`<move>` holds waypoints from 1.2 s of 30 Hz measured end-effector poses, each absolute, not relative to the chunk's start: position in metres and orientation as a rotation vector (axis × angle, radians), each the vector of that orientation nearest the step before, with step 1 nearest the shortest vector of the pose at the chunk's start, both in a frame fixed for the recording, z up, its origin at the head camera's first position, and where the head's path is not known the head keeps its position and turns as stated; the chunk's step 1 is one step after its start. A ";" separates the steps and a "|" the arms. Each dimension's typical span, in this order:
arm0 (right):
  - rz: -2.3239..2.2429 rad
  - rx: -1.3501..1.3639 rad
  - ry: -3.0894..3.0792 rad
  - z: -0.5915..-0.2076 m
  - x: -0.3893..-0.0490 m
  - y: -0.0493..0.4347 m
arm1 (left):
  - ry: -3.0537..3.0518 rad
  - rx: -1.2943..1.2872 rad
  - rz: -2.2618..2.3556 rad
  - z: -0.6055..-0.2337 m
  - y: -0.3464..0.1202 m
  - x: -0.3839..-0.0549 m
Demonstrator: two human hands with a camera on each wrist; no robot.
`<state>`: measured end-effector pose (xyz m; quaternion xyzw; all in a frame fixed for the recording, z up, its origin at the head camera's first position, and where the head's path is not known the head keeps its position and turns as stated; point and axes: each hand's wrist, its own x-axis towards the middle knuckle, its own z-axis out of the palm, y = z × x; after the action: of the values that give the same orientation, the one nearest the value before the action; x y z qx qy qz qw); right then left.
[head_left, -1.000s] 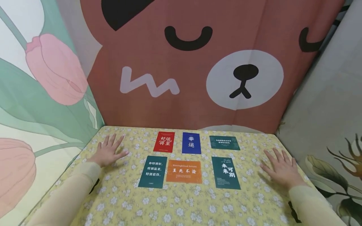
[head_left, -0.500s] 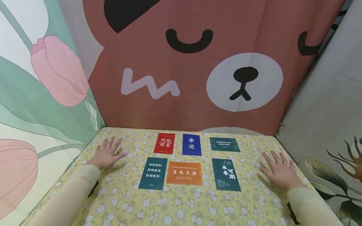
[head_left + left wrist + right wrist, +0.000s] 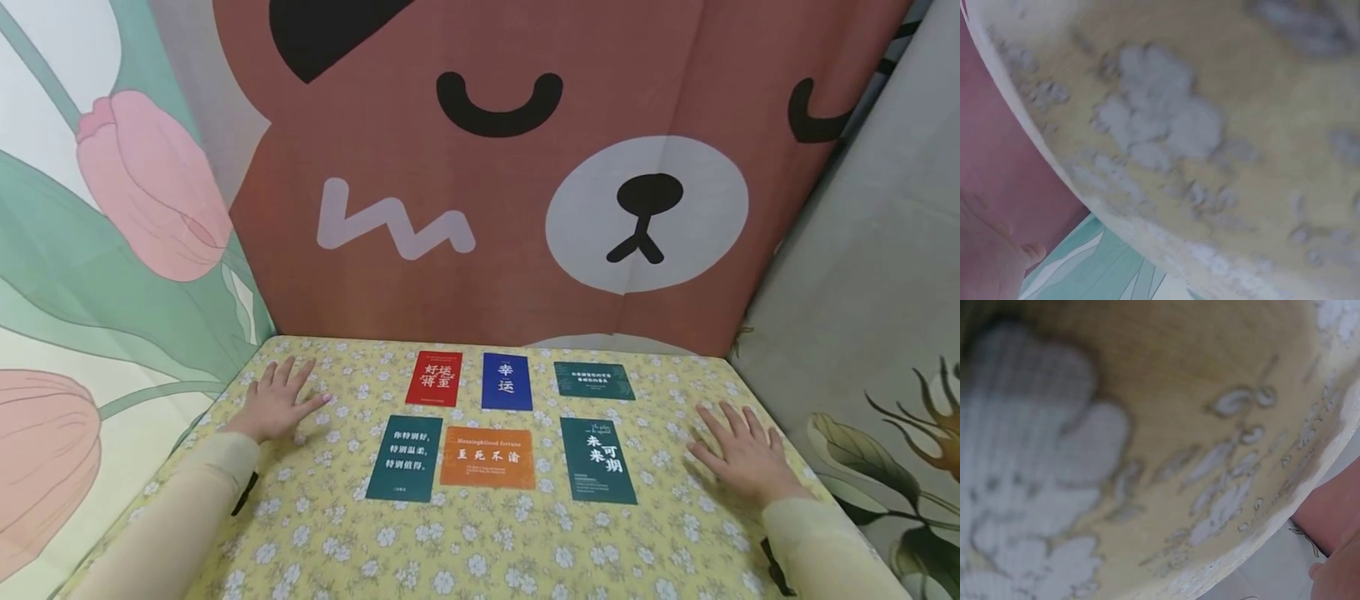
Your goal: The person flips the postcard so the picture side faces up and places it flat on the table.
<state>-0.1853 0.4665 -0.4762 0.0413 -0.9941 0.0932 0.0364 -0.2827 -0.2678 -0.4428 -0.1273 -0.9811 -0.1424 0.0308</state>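
My left hand (image 3: 272,402) lies with fingers spread at the left side of the table, holding nothing. On the right side my right hand (image 3: 746,454) is likewise spread and holds nothing. Between them several cards lie flat in two rows. The back row has a red card (image 3: 434,380), a blue card (image 3: 507,382) and a green sideways card (image 3: 595,381). In front are a green upright card (image 3: 404,458), an orange sideways card (image 3: 487,457) and another green upright card (image 3: 598,461). Each wrist view shows mostly tablecloth, with part of the hand at a lower corner.
A yellow flowered cloth (image 3: 465,542) covers the table. Behind its far edge hangs a brown bear-print curtain (image 3: 510,292). A tulip-print curtain (image 3: 150,333) borders the left side, and a grey plant-print curtain (image 3: 847,333) the right.
My left hand has shifted slightly left, away from the cards. The right hand stays nearly in place, and the cards have not moved.
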 end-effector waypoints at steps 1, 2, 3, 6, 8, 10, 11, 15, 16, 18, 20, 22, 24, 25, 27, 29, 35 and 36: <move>0.289 0.124 -3.053 -0.476 -0.185 0.467 | -3.024 -0.389 -0.442 -0.441 -0.268 -0.283; 0.288 0.121 -3.055 -0.475 -0.185 0.467 | -3.027 -0.386 -0.441 -0.439 -0.268 -0.284; 0.290 0.121 -3.056 -0.475 -0.184 0.467 | -3.028 -0.387 -0.441 -0.438 -0.268 -0.284; 0.288 0.114 -3.059 -0.475 -0.183 0.466 | -3.033 -0.389 -0.436 -0.435 -0.269 -0.286; 0.277 0.106 -3.049 -0.474 -0.184 0.467 | -3.038 -0.388 -0.432 -0.433 -0.268 -0.287; 0.271 0.091 -3.044 -0.472 -0.185 0.468 | -3.042 -0.384 -0.427 -0.433 -0.266 -0.287; 0.270 0.081 -3.043 -0.471 -0.185 0.469 | -3.043 -0.382 -0.425 -0.433 -0.266 -0.288; 0.294 0.058 -3.063 -0.467 -0.187 0.470 | -3.045 -0.373 -0.431 -0.434 -0.265 -0.286; 0.299 0.056 -3.067 -0.467 -0.188 0.471 | -3.041 -0.379 -0.437 -0.435 -0.266 -0.285; 0.305 0.053 -3.078 -0.466 -0.188 0.471 | -3.036 -0.388 -0.449 -0.438 -0.267 -0.286; 0.304 0.048 -3.083 -0.466 -0.188 0.472 | -3.035 -0.395 -0.456 -0.442 -0.268 -0.288; 0.306 0.043 -3.087 -0.465 -0.187 0.472 | -3.031 -0.405 -0.467 -0.445 -0.269 -0.291; 0.304 0.039 -3.090 -0.465 -0.187 0.473 | -3.039 -0.398 -0.464 -0.445 -0.267 -0.291; 0.303 0.038 -3.091 -0.465 -0.187 0.473 | -3.044 -0.390 -0.457 -0.444 -0.266 -0.291; 0.301 0.042 -3.090 -0.466 -0.187 0.474 | -3.050 -0.385 -0.454 -0.443 -0.265 -0.290; 0.301 0.046 -3.089 -0.466 -0.187 0.474 | -3.055 -0.379 -0.442 -0.441 -0.264 -0.290; 0.257 0.037 -3.105 -0.457 -0.186 0.474 | -3.051 -0.376 -0.440 -0.439 -0.263 -0.287; 0.248 0.034 -3.108 -0.456 -0.186 0.474 | -3.053 -0.375 -0.435 -0.439 -0.263 -0.287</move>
<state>-0.1858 0.4740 -0.4562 0.0110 -0.9967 0.0795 0.0118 -0.2866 -0.2631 -0.4386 -0.1207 -0.9826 -0.1399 0.0178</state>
